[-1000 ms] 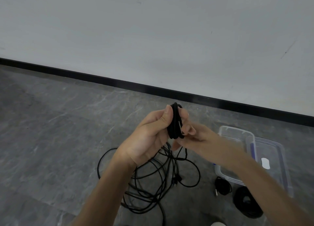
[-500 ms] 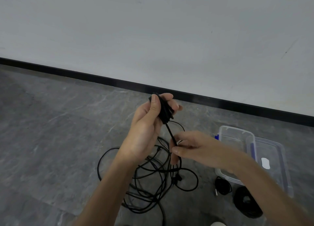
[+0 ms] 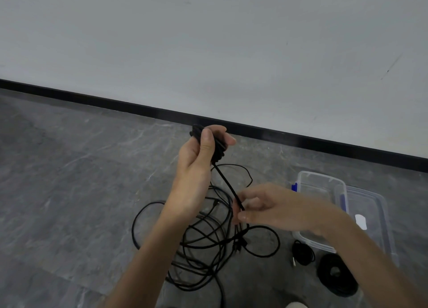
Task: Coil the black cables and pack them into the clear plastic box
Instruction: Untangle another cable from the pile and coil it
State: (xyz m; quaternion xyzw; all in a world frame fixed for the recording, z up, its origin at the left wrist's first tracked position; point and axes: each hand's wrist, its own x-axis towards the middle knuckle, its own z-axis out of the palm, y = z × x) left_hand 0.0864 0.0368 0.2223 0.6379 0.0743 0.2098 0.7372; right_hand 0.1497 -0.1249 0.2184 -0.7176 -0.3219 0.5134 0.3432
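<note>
My left hand [image 3: 196,171] is raised and holds a small coil of black cable [image 3: 218,150] between thumb and fingers. A taut length of the same cable [image 3: 228,187] runs down and right to my right hand [image 3: 273,206], which pinches it. Below both hands a tangle of loose black cables [image 3: 208,245] lies on the grey floor. The clear plastic box [image 3: 320,180] stands open on the floor to the right. Two coiled black cables, a small one [image 3: 302,253] and a larger one [image 3: 335,275], lie on the floor in front of the box.
The box's clear lid [image 3: 370,217] with a white label lies against the box on its right side. A blue latch [image 3: 294,187] shows on the box's left edge. A white wall with a black baseboard [image 3: 139,108] runs behind.
My left hand has lifted the coil up and left. My right hand has let go of the coil, dropped lower, and now pinches the cable stretched between the hands.
</note>
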